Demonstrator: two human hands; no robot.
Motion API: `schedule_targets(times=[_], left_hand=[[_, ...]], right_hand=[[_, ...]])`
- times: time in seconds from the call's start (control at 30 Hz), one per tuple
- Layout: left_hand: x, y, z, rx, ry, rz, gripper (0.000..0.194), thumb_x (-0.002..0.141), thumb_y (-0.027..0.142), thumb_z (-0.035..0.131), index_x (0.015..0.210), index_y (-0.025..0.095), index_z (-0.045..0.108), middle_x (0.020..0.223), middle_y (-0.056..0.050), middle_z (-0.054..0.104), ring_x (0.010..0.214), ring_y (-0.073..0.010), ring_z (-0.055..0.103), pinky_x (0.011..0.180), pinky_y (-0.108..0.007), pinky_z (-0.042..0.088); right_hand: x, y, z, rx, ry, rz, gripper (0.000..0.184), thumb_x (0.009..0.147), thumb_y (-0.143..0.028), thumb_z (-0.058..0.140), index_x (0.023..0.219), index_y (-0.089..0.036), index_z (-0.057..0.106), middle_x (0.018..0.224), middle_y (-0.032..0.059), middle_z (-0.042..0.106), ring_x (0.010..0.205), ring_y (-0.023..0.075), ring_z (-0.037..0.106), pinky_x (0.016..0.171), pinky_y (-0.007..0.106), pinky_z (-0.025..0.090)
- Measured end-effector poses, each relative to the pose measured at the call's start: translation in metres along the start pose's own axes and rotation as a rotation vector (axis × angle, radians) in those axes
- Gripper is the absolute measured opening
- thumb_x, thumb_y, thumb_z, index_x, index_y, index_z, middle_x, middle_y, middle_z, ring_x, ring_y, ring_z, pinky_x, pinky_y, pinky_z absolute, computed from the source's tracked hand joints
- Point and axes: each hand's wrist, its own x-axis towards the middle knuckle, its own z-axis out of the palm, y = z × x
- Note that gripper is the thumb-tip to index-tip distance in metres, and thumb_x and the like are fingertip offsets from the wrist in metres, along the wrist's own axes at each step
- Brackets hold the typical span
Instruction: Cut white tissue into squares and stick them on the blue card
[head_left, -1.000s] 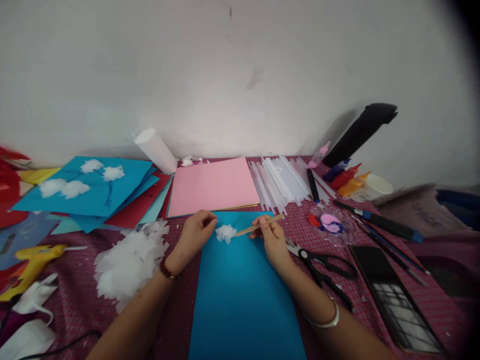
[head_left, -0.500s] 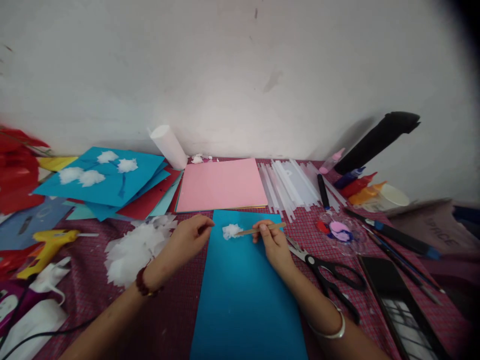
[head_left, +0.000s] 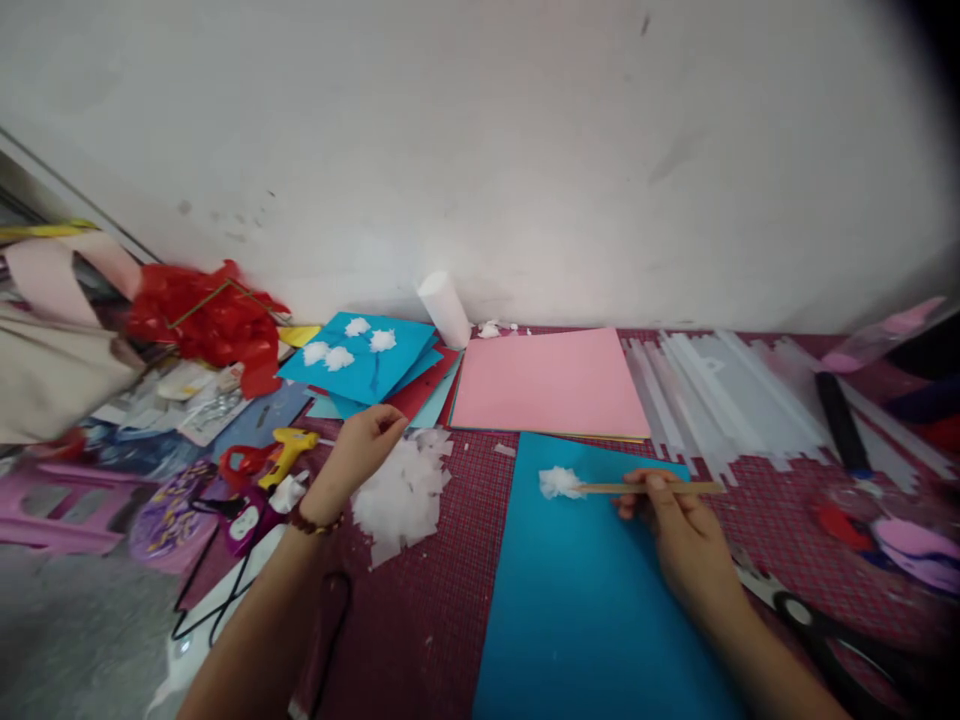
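My right hand (head_left: 679, 520) grips a flat wooden stick (head_left: 694, 487) between thumb and fingers. The stick's far end touches a crumpled white paper tuft (head_left: 559, 482) near the top of a blue sheet of paper (head_left: 585, 600). Away to the left, my left hand (head_left: 364, 455) hovers just above and left of a pile of thin white paper pieces (head_left: 405, 495). Its fingers are loosely bent, the thumb slightly apart from them, and nothing shows between them.
Behind lie a pink paper stack (head_left: 547, 380), white strips (head_left: 720, 390) and a white roll (head_left: 444, 308). Blue sheets with white tufts (head_left: 352, 375), a yellow glue gun (head_left: 289, 452) and a power strip (head_left: 202, 620) are left. Black-handled scissors (head_left: 817, 620) lie at right.
The view has swung left. My left hand has moved left, from beside the blue sheet to the white paper pile. My right hand keeps the stick against the tuft.
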Motion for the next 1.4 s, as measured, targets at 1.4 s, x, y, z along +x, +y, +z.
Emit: schedule_targets(times=[1.4], left_hand=[[-0.110,0.047,0.087,0.268,-0.109,0.202,0.016,0.085,0.008,0.046,0.092,0.015,0.059,0.093,-0.009,0.064,0.088,-0.0245,0.058,0.085,-0.042,0.050]], right_hand=[[-0.006,-0.013,0.003,0.097,-0.144,-0.030,0.025,0.093,-0.039,0.051,0.085,-0.020,0.065,0.063,-0.0014,0.060,0.060,0.0142,0.057,0.063,0.028,0.046]])
